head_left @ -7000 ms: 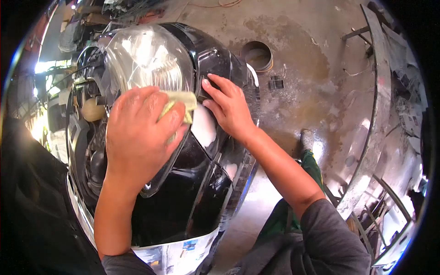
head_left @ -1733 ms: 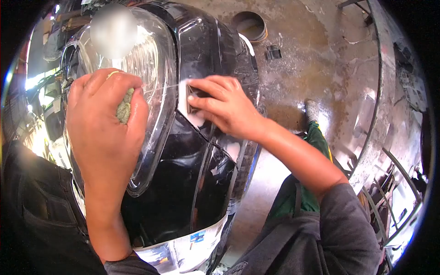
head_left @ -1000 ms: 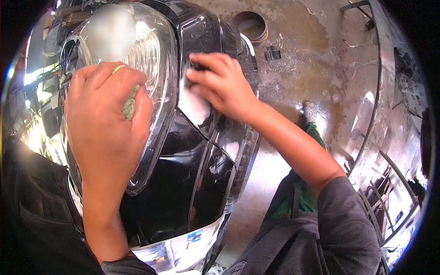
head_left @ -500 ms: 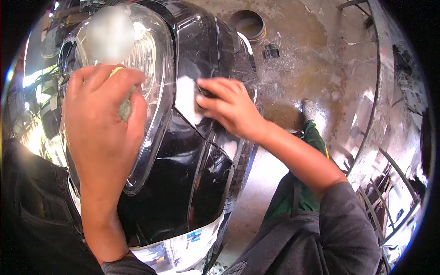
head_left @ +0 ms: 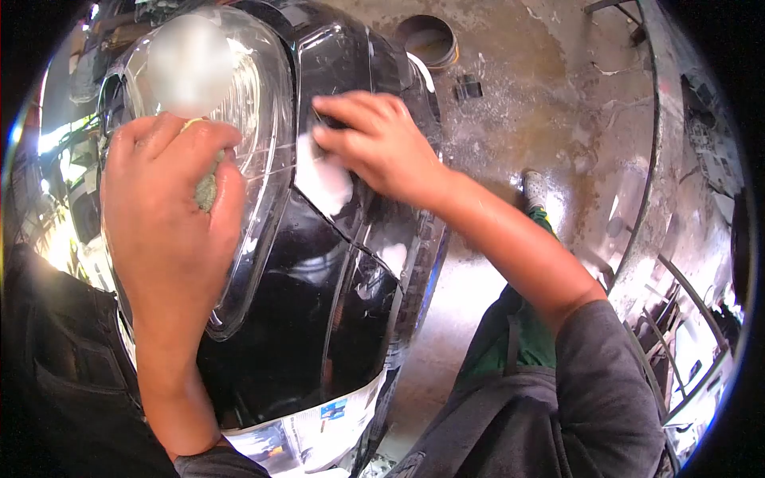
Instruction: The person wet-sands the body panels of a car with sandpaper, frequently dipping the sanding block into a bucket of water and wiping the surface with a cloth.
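Wet fingers of my left hand (head_left: 171, 191) are wrapped round a yellow-green sponge (head_left: 206, 190), held over the clear headlight (head_left: 259, 119) of a car. My right hand (head_left: 378, 143) is over the black body panel (head_left: 319, 64) beside the headlight, its fingers bent together. Something dark shows under those fingers, too covered and blurred to name. Just below them lies a whitish patch (head_left: 323, 179) on the panel, next to the seam. Below the seam is the glossy black bumper (head_left: 271, 342).
Newspaper (head_left: 311, 438) covers the part below the bumper. On the wet concrete floor stand a bucket (head_left: 430, 40) and a small dark object (head_left: 468, 87). Metal frames (head_left: 677, 319) are at the right. A foot in a patterned shoe (head_left: 535, 190) is on the floor.
My right hand has moved up and left across the whitish patch, towards the headlight. My left hand has shifted slightly left, still gripping the sponge.
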`<state>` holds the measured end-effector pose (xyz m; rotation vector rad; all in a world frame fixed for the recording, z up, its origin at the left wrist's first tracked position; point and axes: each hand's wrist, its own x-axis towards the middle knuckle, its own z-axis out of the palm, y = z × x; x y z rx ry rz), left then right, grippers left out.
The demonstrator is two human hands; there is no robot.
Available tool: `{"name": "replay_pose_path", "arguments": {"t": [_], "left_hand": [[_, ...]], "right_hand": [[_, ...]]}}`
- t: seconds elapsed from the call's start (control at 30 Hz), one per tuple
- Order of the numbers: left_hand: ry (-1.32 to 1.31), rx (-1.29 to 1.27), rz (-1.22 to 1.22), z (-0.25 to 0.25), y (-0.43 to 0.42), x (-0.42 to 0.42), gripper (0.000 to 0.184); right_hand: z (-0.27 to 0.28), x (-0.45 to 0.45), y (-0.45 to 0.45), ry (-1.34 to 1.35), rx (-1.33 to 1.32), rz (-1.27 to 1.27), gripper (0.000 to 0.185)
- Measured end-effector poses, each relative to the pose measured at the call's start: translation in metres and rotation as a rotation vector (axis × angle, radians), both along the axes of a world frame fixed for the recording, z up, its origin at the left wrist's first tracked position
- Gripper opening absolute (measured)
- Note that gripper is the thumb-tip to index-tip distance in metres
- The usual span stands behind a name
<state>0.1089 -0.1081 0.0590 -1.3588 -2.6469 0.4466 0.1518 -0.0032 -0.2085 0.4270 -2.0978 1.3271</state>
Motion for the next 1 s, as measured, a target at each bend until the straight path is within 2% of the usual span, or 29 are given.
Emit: {"name": "replay_pose_path", "arguments": {"t": [0.07,0.27,0.3,0.33,0.43,0.57,0.67,0.73,0.8,1.0], "left_hand": [[0.000,-0.013,-0.001,-0.001,0.000,0.000,0.019],[0.015,0.010,-0.002,0.000,-0.002,0.000,0.018],[0.019,0.007,-0.012,-0.001,-0.001,0.000,0.018],[0.022,-0.003,-0.009,-0.002,0.000,0.000,0.018],[0.017,-0.035,0.003,-0.001,0.002,0.001,0.018],[-0.008,-0.032,0.034,0.001,0.000,0.001,0.017],[0.002,-0.055,0.039,0.002,0.000,0.001,0.016],[0.014,-0.059,0.032,0.000,0.001,0.002,0.016],[0.017,-0.045,0.017,-0.001,0.002,0.002,0.018],[0.039,-0.016,0.008,-0.002,0.001,0.003,0.018]], "right_hand": [[0.000,-0.012,-0.007,0.030,-0.062,-0.074,0.051],[-0.025,0.050,-0.011,-0.025,-0.043,0.070,0.049],[-0.021,0.036,-0.009,0.000,-0.045,0.043,0.049],[-0.014,0.017,-0.006,-0.006,-0.025,0.004,0.038],[-0.001,-0.010,-0.005,0.009,-0.075,-0.061,0.038],[-0.032,0.050,-0.013,-0.044,-0.092,0.043,0.036],[-0.027,0.031,-0.003,0.027,-0.020,0.044,0.050],[-0.012,-0.001,0.005,0.037,0.059,-0.021,0.049],[-0.009,-0.010,0.000,0.053,-0.033,-0.067,0.050],[-0.045,0.045,-0.006,0.003,-0.022,0.050,0.057]]}}
